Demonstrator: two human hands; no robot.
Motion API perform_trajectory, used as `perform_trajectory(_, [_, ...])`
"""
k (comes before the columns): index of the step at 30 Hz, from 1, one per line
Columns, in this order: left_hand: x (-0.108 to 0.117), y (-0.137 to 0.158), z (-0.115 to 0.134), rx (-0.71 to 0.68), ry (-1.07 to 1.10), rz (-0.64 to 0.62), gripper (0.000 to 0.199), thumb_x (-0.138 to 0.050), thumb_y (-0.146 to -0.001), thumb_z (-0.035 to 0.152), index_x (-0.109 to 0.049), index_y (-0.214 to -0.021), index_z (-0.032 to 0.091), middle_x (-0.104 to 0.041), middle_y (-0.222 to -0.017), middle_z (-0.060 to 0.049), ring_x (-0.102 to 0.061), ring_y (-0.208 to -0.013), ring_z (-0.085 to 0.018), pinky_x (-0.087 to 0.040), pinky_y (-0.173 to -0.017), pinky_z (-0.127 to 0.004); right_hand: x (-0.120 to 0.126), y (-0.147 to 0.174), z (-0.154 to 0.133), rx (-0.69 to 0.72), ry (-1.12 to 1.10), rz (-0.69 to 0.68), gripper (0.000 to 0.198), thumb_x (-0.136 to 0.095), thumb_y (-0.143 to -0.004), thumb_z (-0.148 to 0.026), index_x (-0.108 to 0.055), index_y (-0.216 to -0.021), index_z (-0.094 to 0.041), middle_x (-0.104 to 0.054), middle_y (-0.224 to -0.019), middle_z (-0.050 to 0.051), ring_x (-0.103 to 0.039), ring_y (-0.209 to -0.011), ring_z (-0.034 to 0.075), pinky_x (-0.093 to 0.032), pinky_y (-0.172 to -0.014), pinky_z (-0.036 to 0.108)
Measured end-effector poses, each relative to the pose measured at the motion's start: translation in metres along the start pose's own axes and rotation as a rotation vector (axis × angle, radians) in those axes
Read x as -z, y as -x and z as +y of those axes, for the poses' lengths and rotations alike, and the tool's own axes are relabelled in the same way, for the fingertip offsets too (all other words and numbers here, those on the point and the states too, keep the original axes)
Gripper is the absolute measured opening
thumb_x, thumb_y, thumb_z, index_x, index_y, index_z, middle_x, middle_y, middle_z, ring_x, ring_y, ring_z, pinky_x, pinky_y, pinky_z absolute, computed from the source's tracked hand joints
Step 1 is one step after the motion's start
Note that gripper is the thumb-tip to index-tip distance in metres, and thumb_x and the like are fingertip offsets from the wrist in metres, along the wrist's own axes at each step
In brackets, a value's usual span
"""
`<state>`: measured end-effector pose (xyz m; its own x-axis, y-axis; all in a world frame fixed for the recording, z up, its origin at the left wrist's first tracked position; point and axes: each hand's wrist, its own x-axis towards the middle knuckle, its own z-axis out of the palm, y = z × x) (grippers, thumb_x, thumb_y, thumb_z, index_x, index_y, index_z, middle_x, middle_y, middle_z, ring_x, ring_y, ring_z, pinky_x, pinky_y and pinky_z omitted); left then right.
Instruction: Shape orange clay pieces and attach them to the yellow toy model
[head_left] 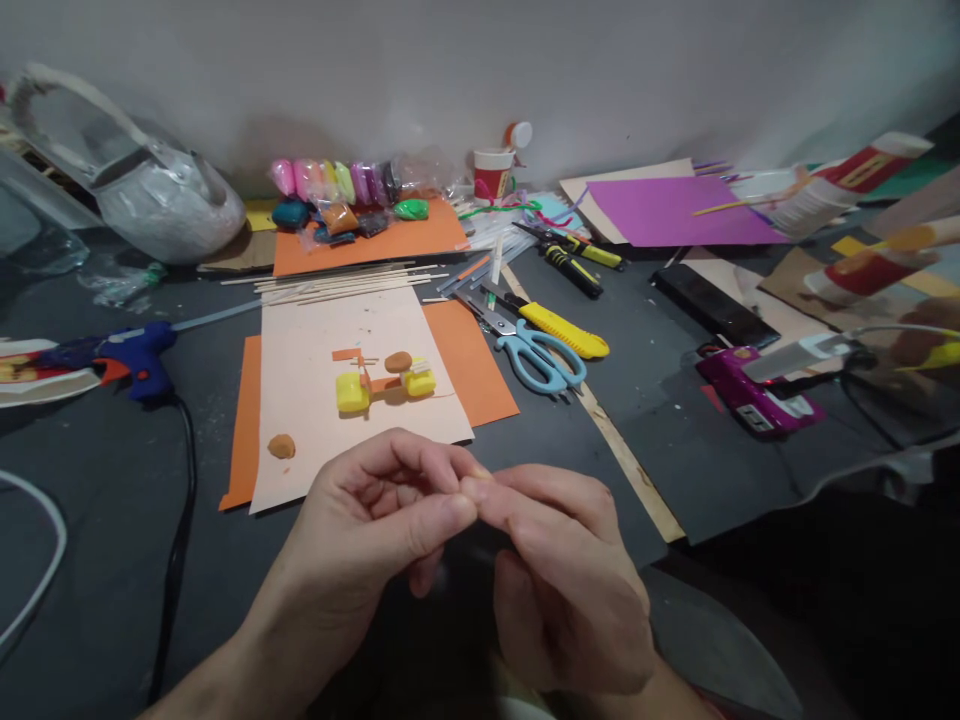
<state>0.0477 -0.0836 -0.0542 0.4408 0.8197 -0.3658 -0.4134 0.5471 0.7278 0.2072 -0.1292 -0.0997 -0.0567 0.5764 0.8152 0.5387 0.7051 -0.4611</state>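
My left hand [382, 510] and my right hand [570, 560] meet fingertip to fingertip just in front of the table's near edge. Thumb and forefinger are pinched together on each; whatever lies between them is hidden or too small to name. Beyond them, a pale paper sheet [315, 400] rests on orange card [480, 370]. On the sheet stands a small model with yellow clay blocks [352, 393] joined by an orange strip [386, 388]. A brown clay disc [398, 362] sits by the model, and another brown clay lump [282, 446] lies at the sheet's lower left.
Right of the sheet are blue-handled scissors [540, 355], a yellow utility knife [566, 330] and pliers [570, 268]. A blue glue gun [142, 360] with its cord lies left. Wooden sticks [345, 284], bagged clay [337, 185] and a silver watering can [165, 200] stand behind.
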Motion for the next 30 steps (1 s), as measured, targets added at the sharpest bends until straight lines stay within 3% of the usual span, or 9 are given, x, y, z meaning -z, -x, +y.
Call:
perform_trajectory(5, [-0.001, -0.001, 0.000, -0.040, -0.032, 0.039, 0.014, -0.089, -0.074, 0.016, -0.076, -0.077, 0.019, -0.076, -0.083, 0.001, -0.053, -0.042, 0.001, -0.041, -0.039, -0.007, -0.001, -0.001, 0.002, 0.029, -0.027, -0.019, 0.057, -0.053, -0.078, 0.006, -0.058, -0.133, -0.009, -0.078, -0.117, 0.015, -0.069, -0.114, 0.023, -0.063, -0.083, 0.040])
perform_trajectory(9, [-0.002, -0.001, -0.002, -0.036, -0.018, 0.023, 0.016, -0.088, -0.076, 0.016, -0.074, -0.070, 0.017, -0.077, -0.084, 0.001, -0.053, -0.042, 0.001, -0.043, -0.040, -0.007, -0.001, -0.002, 0.003, 0.048, -0.027, 0.015, 0.057, -0.052, -0.077, 0.006, -0.058, -0.132, -0.008, -0.078, -0.117, 0.015, -0.069, -0.114, 0.023, -0.063, -0.085, 0.039])
perform_trajectory(13, [-0.002, -0.001, -0.002, -0.051, -0.020, 0.035, 0.013, -0.089, -0.076, 0.017, -0.077, -0.077, 0.020, -0.077, -0.083, 0.002, -0.054, -0.042, 0.001, -0.039, -0.039, -0.006, 0.000, -0.003, 0.003, 0.034, -0.039, -0.024, 0.058, -0.053, -0.075, 0.005, -0.059, -0.131, -0.009, -0.077, -0.117, 0.014, -0.069, -0.115, 0.022, -0.063, -0.087, 0.037])
perform_trajectory(20, [0.001, -0.004, 0.000, 0.035, -0.063, 0.027, 0.019, -0.090, -0.072, 0.018, -0.071, -0.071, 0.015, -0.077, -0.085, -0.001, -0.051, -0.041, 0.002, -0.035, -0.039, -0.007, -0.001, -0.001, 0.004, 0.044, -0.036, -0.001, 0.056, -0.053, -0.078, 0.006, -0.058, -0.132, -0.008, -0.077, -0.118, 0.016, -0.069, -0.112, 0.022, -0.064, -0.084, 0.039])
perform_trajectory(24, [-0.002, -0.009, 0.000, 0.093, 0.084, 0.055, 0.016, -0.083, -0.084, 0.024, -0.072, -0.077, 0.015, -0.068, -0.060, 0.004, -0.042, -0.034, 0.003, -0.026, -0.034, -0.005, -0.005, -0.001, 0.009, 0.030, -0.040, 0.035, 0.061, -0.054, -0.081, 0.004, -0.054, -0.141, -0.008, -0.074, -0.126, 0.018, -0.069, -0.116, 0.025, -0.062, -0.088, 0.045])
perform_trajectory(26, [-0.006, -0.009, -0.001, 0.101, 0.203, 0.070, 0.012, -0.072, -0.093, 0.025, -0.076, -0.086, 0.016, -0.074, -0.068, -0.001, -0.061, -0.045, -0.004, -0.030, -0.032, -0.006, -0.008, -0.004, 0.012, 0.003, -0.027, 0.099, 0.058, -0.055, -0.088, -0.003, -0.052, -0.145, -0.008, -0.067, -0.138, 0.018, -0.065, -0.127, 0.027, -0.058, -0.100, 0.051])
perform_trajectory(27, [-0.009, -0.008, -0.003, 0.105, 0.252, 0.079, 0.014, -0.067, -0.096, 0.024, -0.077, -0.090, 0.016, -0.079, -0.083, -0.005, -0.072, -0.061, -0.009, -0.040, -0.036, -0.007, -0.009, -0.007, 0.013, -0.007, -0.004, 0.105, 0.054, -0.055, -0.094, -0.011, -0.051, -0.147, -0.008, -0.062, -0.145, 0.019, -0.061, -0.134, 0.029, -0.054, -0.107, 0.053])
perform_trajectory(29, [-0.016, -0.005, -0.007, 0.115, 0.314, 0.076, 0.019, -0.063, -0.099, 0.028, -0.079, -0.097, 0.018, -0.080, -0.112, -0.009, -0.078, -0.100, -0.019, -0.061, -0.061, -0.015, -0.010, -0.015, 0.010, -0.032, 0.083, 0.007, 0.053, -0.050, -0.104, -0.036, -0.048, -0.150, -0.010, -0.053, -0.155, 0.020, -0.046, -0.148, 0.032, -0.041, -0.121, 0.058])
perform_trajectory(30, [-0.019, -0.003, -0.010, 0.107, 0.317, 0.070, 0.022, -0.062, -0.100, 0.034, -0.080, -0.102, 0.020, -0.078, -0.122, -0.008, -0.074, -0.116, -0.022, -0.065, -0.078, -0.022, -0.011, -0.020, 0.006, -0.032, 0.132, -0.090, 0.058, -0.046, -0.105, -0.048, -0.047, -0.150, -0.011, -0.050, -0.158, 0.020, -0.039, -0.153, 0.033, -0.033, -0.126, 0.061])
